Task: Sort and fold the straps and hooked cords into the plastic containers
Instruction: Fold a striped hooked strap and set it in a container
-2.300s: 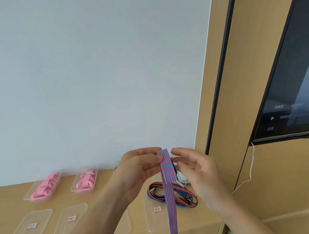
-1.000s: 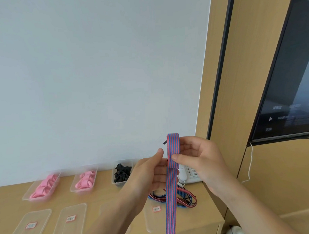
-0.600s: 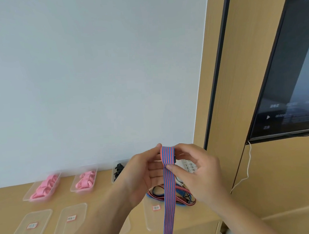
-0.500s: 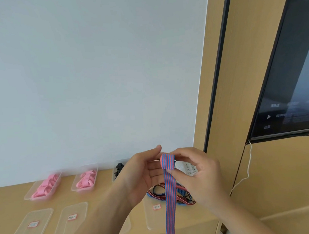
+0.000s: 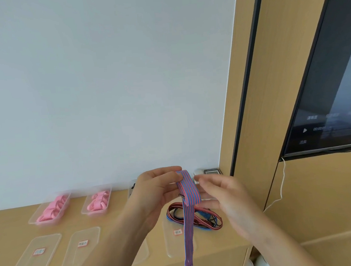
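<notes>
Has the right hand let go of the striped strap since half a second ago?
Yes. The right hand now sits just right of the striped strap, fingers relaxed, nearer the phone; the left hand holds the fold.

I see the striped strap [image 5: 188, 189] now wound into a thicker fold in my left hand [image 5: 154, 193], its loose tail shorter than before. My right hand [image 5: 227, 197] has let go and sits just right of the fold, fingers [image 5: 202, 179] relaxed.
</notes>
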The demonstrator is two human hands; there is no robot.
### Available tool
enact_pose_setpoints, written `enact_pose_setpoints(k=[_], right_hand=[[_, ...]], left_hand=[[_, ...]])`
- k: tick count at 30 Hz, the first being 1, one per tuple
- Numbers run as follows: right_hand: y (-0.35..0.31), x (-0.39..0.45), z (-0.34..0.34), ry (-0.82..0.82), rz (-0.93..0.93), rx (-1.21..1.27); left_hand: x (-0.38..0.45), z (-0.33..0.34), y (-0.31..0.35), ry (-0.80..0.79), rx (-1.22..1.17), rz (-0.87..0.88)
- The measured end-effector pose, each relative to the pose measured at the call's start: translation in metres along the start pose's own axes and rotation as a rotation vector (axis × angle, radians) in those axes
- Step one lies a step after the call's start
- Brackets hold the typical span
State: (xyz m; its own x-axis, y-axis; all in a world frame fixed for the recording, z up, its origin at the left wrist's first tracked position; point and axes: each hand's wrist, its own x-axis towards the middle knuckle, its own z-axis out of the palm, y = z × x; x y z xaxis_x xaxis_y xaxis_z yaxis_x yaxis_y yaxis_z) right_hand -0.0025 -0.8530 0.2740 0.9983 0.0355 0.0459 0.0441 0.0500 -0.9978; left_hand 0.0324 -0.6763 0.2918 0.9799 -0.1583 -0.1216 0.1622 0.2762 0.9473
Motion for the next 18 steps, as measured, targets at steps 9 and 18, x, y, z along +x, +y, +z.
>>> enact_pose_setpoints(k=[9,18], right_hand=[[-0.007,0.004,-0.001,-0.110,0.042,0.003],[-0.018,0.006,-0.003,-0.117,0.034,0.100]], left_hand=[[-0.003,0.006,-0.003,0.020,0.114,0.131],[-0.007,0.006,-0.003,-0.053,0.123,0.152]])
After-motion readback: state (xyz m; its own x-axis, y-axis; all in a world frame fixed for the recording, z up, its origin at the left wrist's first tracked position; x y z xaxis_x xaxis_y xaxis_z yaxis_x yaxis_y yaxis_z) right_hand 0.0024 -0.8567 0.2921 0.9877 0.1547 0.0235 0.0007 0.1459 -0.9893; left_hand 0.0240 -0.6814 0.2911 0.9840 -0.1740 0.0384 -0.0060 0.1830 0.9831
